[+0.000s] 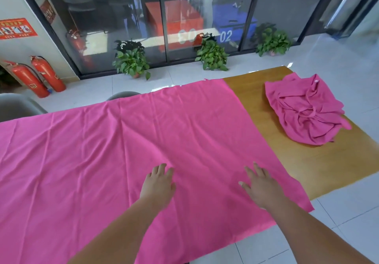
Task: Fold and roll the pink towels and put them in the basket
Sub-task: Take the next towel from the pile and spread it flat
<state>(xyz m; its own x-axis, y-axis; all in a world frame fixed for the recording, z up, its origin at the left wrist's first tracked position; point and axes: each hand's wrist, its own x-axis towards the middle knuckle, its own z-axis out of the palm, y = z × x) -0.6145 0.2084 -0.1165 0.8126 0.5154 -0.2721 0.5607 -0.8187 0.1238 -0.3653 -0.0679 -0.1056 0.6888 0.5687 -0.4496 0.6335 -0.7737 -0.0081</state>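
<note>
- You have one towel spread flat over most of the table, with its near right corner hanging off the edge.
- Your left hand and right hand lie palm-down on it, fingers straight and slightly spread, gripping nothing.
- This looks like the smoothing step before the first fold.
- Next, you probably need to pinch two corners and carry them across evenly.
- The heap of crumpled pink towel waits at the table's right end, well apart from the towel; no basket shows.
</note>
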